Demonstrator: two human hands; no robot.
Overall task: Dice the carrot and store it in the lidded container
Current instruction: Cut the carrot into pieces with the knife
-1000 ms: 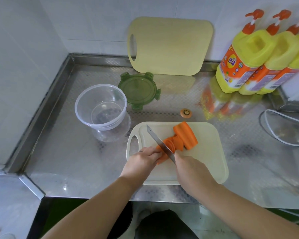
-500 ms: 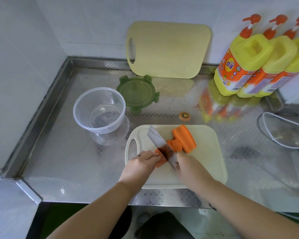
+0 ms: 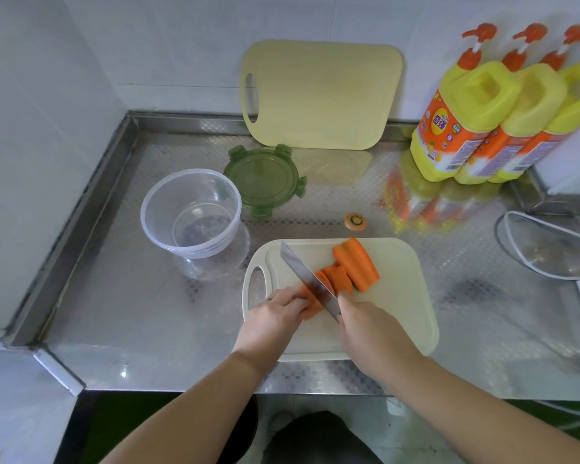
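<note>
On the white cutting board (image 3: 399, 316) lies an orange carrot (image 3: 357, 267), its thick piece at the back and several cut slices leaning in front of it. My left hand (image 3: 275, 318) holds the near end of the carrot with curled fingers. My right hand (image 3: 370, 329) grips the knife (image 3: 310, 283), hiding its handle; the blade lies across the carrot right beside my left fingertips. A clear plastic container (image 3: 190, 212) stands empty to the left of the board. Its green lid (image 3: 265, 179) lies flat behind it.
A carrot end (image 3: 355, 221) lies on the steel counter behind the board. A yellow board (image 3: 320, 95) leans on the back wall. Three yellow detergent bottles (image 3: 469, 118) stand at back right. A white cable (image 3: 546, 249) loops at right. The counter's front edge is near my wrists.
The blade tilted up off the carrot half a second ago and is now down across it again. My left hand stays on the carrot's near end.
</note>
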